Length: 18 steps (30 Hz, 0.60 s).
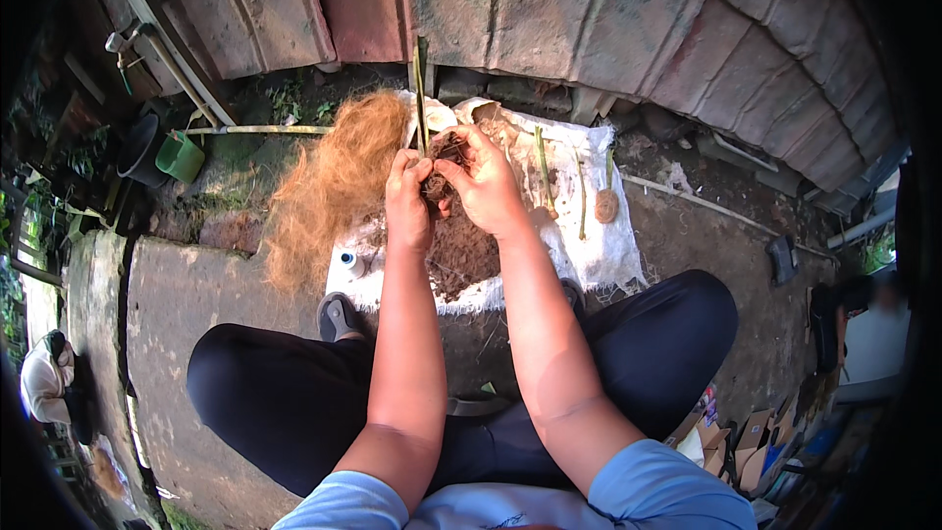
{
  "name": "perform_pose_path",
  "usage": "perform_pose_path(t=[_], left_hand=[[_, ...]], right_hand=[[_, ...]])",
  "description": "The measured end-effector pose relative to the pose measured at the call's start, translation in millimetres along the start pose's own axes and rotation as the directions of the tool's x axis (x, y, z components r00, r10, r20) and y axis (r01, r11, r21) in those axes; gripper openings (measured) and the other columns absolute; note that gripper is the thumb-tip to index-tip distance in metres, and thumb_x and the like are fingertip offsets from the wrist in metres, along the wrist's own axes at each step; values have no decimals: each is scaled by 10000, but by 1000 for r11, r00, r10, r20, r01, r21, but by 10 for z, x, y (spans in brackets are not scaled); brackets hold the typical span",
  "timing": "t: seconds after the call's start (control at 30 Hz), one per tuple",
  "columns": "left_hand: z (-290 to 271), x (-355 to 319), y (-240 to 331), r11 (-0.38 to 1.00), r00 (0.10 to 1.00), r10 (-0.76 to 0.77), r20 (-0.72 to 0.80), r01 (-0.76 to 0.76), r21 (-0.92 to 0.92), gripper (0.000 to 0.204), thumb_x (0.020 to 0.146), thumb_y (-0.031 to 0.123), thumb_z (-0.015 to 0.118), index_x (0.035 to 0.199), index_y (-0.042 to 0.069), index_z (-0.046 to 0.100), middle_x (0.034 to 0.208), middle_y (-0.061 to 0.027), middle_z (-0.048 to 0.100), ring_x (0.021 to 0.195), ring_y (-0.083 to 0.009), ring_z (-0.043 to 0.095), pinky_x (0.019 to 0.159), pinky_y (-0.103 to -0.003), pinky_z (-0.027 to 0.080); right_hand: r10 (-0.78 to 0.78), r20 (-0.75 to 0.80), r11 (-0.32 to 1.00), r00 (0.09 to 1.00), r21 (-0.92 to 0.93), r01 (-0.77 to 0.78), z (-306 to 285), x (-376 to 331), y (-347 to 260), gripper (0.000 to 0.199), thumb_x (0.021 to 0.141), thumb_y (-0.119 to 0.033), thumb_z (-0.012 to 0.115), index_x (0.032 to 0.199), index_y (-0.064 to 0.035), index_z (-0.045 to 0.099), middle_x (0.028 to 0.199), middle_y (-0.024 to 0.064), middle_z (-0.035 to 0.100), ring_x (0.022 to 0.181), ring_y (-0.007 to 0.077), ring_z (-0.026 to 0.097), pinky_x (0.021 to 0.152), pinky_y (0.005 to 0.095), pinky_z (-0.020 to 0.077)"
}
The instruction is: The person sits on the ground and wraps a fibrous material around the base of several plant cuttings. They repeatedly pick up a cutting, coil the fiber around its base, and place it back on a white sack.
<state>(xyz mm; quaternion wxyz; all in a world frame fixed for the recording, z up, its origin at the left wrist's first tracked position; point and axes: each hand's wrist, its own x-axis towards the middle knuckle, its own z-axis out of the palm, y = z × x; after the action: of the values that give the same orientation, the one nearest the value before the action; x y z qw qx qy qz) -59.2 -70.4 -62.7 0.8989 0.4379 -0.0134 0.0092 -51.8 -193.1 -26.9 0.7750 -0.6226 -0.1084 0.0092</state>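
Over a white sack sheet [608, 236], both my hands close around a clump of dark moist soil [446, 159]. My left hand [407, 198] also grips the foot of an upright green stem cutting [421, 88], where the soil meets it. Thumb and fingers of my right hand [488, 185] press the clump from the other side. Below them lies a loose heap of brown soil [461, 253]. Orange-brown coconut fibre [339, 182] is piled to the left. To the right lie more stem cuttings [543, 169], one with a round fibre-wrapped ball [606, 205] at its base.
A spool of thread [350, 259] stands at the sheet's near left. Roof tiles [549, 5] slope along the far side. A green container [180, 157] and a hammer [123, 42] are far left. One person [47, 378] is at the left edge, another [834, 319] at right.
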Motion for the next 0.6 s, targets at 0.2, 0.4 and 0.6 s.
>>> perform_pose_path(t=[0.2, 0.4, 0.6], left_hand=[[44, 83, -11, 989, 989, 122, -89, -129, -73, 179, 978, 223, 536, 1090, 87, 505, 867, -63, 612, 570, -150, 558, 444, -264, 420], [11, 57, 29, 963, 997, 75, 14, -69, -260, 162, 953, 179, 474, 1078, 76, 489, 814, -126, 599, 480, -195, 516, 402, -269, 366], [-139, 48, 24, 863, 990, -16, 142, 85, -498, 226, 933, 220, 516, 1105, 73, 507, 848, -128, 597, 505, -188, 487, 405, -259, 342]], right_hand=[[-8, -231, 988, 973, 147, 43, 253, -19, 76, 320, 956, -33, 689, 1249, -40, 560, 957, 39, 686, 667, 76, 626, 494, 206, 496], [25, -283, 907, 959, 410, 98, 310, 50, 145, 335, 981, -79, 670, 1275, -11, 525, 955, 79, 684, 636, 99, 618, 395, 222, 468], [232, -359, 686, 904, 719, 110, 246, 118, 184, 455, 988, -39, 642, 1394, -2, 440, 1130, 124, 632, 890, 162, 622, 632, 293, 507]])
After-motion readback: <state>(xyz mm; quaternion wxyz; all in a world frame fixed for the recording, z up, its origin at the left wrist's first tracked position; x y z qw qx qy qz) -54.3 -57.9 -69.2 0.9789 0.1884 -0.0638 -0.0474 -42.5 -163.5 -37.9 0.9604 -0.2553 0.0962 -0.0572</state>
